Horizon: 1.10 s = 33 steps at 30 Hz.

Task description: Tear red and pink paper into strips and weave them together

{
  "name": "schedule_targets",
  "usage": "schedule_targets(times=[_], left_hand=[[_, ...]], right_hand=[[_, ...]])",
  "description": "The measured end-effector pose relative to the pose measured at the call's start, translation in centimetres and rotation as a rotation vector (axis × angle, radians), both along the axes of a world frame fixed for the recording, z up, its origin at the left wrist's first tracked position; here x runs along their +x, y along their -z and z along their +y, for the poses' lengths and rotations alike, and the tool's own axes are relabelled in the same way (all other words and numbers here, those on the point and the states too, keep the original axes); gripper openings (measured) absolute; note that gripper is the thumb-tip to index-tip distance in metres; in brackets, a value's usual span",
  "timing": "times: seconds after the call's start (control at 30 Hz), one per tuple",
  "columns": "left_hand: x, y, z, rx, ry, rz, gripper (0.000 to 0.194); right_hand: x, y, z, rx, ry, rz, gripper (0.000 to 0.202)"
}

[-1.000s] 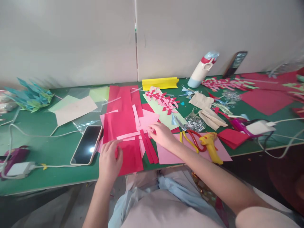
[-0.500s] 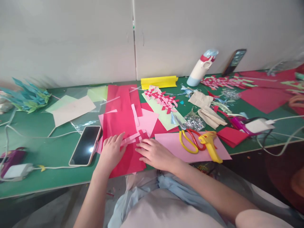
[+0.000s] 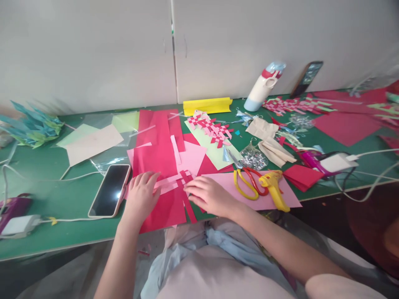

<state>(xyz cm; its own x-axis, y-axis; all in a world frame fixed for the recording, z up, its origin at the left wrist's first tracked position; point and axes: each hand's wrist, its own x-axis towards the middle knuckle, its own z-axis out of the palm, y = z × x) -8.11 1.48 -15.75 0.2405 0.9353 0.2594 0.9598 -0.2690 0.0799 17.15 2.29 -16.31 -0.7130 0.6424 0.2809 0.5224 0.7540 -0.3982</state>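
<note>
Paper strips (image 3: 184,178) apparently reach the table edge (image 3: 62,246).

Between our left hand (image 3: 141,197) and right hand (image 3: 215,195), we have paper strips (image 3: 169,182) on sheets (image 3: 163,214); phone (image 3: 109,191) left, scissors (image 3: 236,182) right, bottle (image 3: 262,89) beyond.

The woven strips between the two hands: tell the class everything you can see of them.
The woven strips are narrow, flat, pink and red bands that look like paper. They cross in a small checkered patch with loose ends: pink ones reach toward the left hand, a red one toward the person. They lie at the right side of a red sheet. The right hand meets the patch's right edge; whether either hand grips them is unclear.
</note>
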Motion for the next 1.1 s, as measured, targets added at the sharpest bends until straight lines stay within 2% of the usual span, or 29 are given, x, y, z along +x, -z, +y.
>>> schedule_targets(times=[0.1, 0.2, 0.43, 0.6, 0.77, 1.1], left_hand=[[0.5, -0.6, -1.0, 0.074, 0.004, -0.056, 0.027], [1.6, -0.8, -2.2, 0.101, 0.001, -0.089, 0.018], [5.4, 0.6, -3.6, 0.032, 0.125, -0.177, 0.019], [7.2, 1.0, -3.9, -0.051, 0.303, -0.162, 0.03], [7.8, 1.4, -3.9, -0.069, 0.376, -0.065, 0.041], [6.9, 1.1, -3.9, 0.014, 0.352, -0.017, 0.033]], right_hand=[[0.6, -0.5, 1.3, -0.036, 0.185, -0.031, 0.025], [1.0, -0.4, 2.2, -0.044, 0.267, -0.094, 0.024], [0.1, 0.7, 2.3, -0.063, 0.305, -0.139, 0.023], [-0.2, 1.2, 1.8, -0.06, 0.3, -0.136, 0.025], [0.2, 1.7, 2.0, -0.08, 0.314, -0.084, 0.024], [0.0, 1.1, 2.6, -0.066, 0.296, -0.125, 0.02]])
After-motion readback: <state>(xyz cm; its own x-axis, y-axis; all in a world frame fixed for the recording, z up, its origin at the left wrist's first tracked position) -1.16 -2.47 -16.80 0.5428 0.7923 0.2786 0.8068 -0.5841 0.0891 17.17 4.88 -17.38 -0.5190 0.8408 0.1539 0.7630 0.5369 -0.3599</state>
